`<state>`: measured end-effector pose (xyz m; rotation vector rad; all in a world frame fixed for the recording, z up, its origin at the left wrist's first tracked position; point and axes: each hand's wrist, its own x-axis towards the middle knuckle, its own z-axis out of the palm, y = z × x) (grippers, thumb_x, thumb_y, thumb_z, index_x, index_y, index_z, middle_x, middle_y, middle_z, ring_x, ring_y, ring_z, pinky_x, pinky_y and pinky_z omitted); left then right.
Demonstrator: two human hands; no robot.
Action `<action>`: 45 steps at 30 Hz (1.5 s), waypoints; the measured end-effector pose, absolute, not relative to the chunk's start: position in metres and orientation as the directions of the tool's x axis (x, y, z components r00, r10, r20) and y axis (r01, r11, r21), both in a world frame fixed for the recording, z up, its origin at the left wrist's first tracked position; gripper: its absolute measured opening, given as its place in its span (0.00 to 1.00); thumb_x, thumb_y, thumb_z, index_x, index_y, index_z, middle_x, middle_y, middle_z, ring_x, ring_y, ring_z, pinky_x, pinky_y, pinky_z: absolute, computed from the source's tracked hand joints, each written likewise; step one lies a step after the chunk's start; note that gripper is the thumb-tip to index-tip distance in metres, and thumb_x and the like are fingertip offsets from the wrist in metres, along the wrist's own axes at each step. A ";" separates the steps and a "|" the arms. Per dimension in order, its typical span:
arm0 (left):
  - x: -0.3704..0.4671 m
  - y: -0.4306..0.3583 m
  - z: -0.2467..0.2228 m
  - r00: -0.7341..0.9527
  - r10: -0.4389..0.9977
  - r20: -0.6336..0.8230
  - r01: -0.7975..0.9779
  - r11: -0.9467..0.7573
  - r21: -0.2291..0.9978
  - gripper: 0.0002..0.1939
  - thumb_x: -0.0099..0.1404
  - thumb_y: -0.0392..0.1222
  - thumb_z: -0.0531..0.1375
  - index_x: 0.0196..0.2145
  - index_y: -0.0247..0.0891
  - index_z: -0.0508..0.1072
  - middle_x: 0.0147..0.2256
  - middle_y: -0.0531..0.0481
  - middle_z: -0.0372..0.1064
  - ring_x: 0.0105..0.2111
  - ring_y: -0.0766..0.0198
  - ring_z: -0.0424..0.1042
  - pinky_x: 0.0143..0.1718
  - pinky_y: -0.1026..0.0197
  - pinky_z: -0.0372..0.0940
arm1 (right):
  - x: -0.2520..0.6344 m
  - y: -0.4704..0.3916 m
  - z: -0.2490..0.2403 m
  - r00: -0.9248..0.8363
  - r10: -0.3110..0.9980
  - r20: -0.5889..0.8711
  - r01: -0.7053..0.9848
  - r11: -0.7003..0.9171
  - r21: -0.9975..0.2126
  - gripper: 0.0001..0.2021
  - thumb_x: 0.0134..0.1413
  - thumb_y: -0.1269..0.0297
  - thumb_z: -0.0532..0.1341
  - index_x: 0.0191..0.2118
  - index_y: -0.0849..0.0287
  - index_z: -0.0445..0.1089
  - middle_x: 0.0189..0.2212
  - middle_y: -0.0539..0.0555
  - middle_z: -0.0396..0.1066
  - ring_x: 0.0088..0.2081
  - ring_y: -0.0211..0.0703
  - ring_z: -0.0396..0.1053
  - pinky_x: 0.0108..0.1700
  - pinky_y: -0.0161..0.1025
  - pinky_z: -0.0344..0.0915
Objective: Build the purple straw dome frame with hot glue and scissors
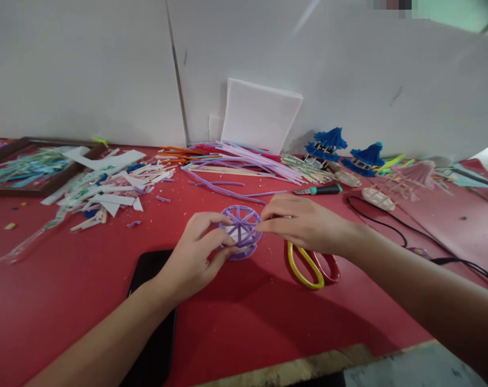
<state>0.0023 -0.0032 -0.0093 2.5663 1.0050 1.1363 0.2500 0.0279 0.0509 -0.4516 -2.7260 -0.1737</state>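
A small round purple wheel-shaped frame [239, 221], with spokes crossing at its centre and a whitish patch inside, sits between my two hands. It looks made of fuzzy pipe cleaners. My left hand [201, 247] pinches its left and lower rim between thumb and fingers. On the opposite side, my right hand [298, 221] has its fingertips closed at the right edge of the frame; whether a loose strip is also in them cannot be made out. Scissors [306, 269] with one yellow and one red handle lie partly beneath my right hand.
Behind my hands lie bundled coloured pipe cleaners [248, 161] and a utility knife [318, 190]. A black phone [151, 322] is under my left forearm. Paper scraps [110, 188] and a framed tray [46, 183] lie left; blue roofed models [327, 145] and a black cable [429, 236] right.
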 end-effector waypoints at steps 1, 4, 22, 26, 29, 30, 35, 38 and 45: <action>0.002 -0.003 -0.009 0.484 0.641 0.596 0.519 -0.758 0.395 0.04 0.64 0.33 0.58 0.34 0.40 0.68 0.44 0.46 0.65 0.46 0.58 0.66 0.48 0.53 0.64 | 0.250 0.028 0.050 -0.878 0.278 0.390 0.334 0.939 0.083 0.15 0.63 0.78 0.49 0.39 0.60 0.73 0.34 0.55 0.73 0.36 0.40 0.66 0.40 0.38 0.64; 0.003 -0.004 -0.007 0.480 0.633 0.607 0.529 -0.761 0.376 0.04 0.63 0.34 0.59 0.36 0.40 0.68 0.44 0.46 0.66 0.46 0.57 0.66 0.48 0.52 0.64 | 0.249 0.025 0.047 -0.870 0.250 0.425 0.331 0.935 0.127 0.15 0.64 0.77 0.49 0.37 0.62 0.73 0.33 0.56 0.74 0.36 0.40 0.66 0.41 0.38 0.65; 0.010 -0.006 -0.007 0.480 0.534 0.696 0.560 -0.797 0.226 0.04 0.63 0.39 0.63 0.38 0.41 0.75 0.36 0.49 0.72 0.35 0.61 0.67 0.39 0.56 0.64 | 0.251 0.009 0.040 -0.847 0.212 0.488 0.332 0.927 0.174 0.15 0.66 0.74 0.49 0.37 0.64 0.73 0.33 0.55 0.75 0.36 0.40 0.70 0.43 0.39 0.71; 0.010 -0.007 -0.007 0.479 0.552 0.683 0.579 -0.783 0.227 0.03 0.64 0.39 0.62 0.37 0.42 0.75 0.36 0.49 0.72 0.36 0.61 0.67 0.39 0.57 0.64 | 0.251 0.007 0.039 -0.834 0.223 0.504 0.333 0.933 0.139 0.14 0.66 0.73 0.50 0.37 0.64 0.73 0.33 0.56 0.76 0.37 0.41 0.70 0.43 0.39 0.71; 0.009 -0.006 -0.007 0.486 0.546 0.683 0.580 -0.786 0.215 0.04 0.64 0.38 0.61 0.37 0.43 0.75 0.37 0.49 0.72 0.36 0.61 0.67 0.39 0.57 0.65 | 0.252 0.007 0.037 -0.840 0.222 0.496 0.324 0.937 0.130 0.14 0.66 0.74 0.50 0.38 0.64 0.73 0.33 0.56 0.75 0.37 0.41 0.70 0.43 0.39 0.71; 0.009 -0.006 -0.008 0.488 0.543 0.683 0.577 -0.788 0.214 0.04 0.65 0.38 0.60 0.37 0.43 0.75 0.37 0.49 0.72 0.36 0.61 0.67 0.39 0.57 0.65 | 0.251 0.006 0.036 -0.843 0.222 0.489 0.322 0.938 0.129 0.13 0.66 0.74 0.50 0.38 0.65 0.73 0.33 0.56 0.75 0.37 0.41 0.69 0.42 0.39 0.71; 0.009 -0.006 -0.007 0.502 0.557 0.662 0.578 -0.785 0.222 0.06 0.66 0.35 0.58 0.37 0.42 0.75 0.37 0.48 0.71 0.38 0.60 0.67 0.40 0.56 0.65 | 0.252 0.005 0.031 -0.840 0.238 0.488 0.326 0.940 0.103 0.13 0.66 0.74 0.50 0.38 0.64 0.73 0.33 0.56 0.75 0.36 0.41 0.69 0.42 0.39 0.70; 0.009 -0.006 -0.007 0.506 0.564 0.653 0.580 -0.783 0.226 0.07 0.66 0.35 0.57 0.36 0.42 0.75 0.37 0.48 0.71 0.38 0.60 0.67 0.40 0.56 0.65 | 0.253 0.004 0.028 -0.830 0.278 0.484 0.343 0.938 0.049 0.14 0.66 0.74 0.49 0.39 0.63 0.73 0.34 0.55 0.75 0.37 0.40 0.69 0.43 0.38 0.70; 0.011 -0.007 -0.005 0.497 0.544 0.676 0.539 -0.804 0.251 0.07 0.64 0.35 0.59 0.41 0.38 0.71 0.37 0.47 0.73 0.38 0.59 0.69 0.44 0.55 0.65 | 0.249 0.000 0.026 -0.794 0.384 0.471 0.376 0.919 -0.116 0.15 0.61 0.79 0.48 0.40 0.62 0.72 0.34 0.56 0.74 0.39 0.41 0.68 0.43 0.40 0.68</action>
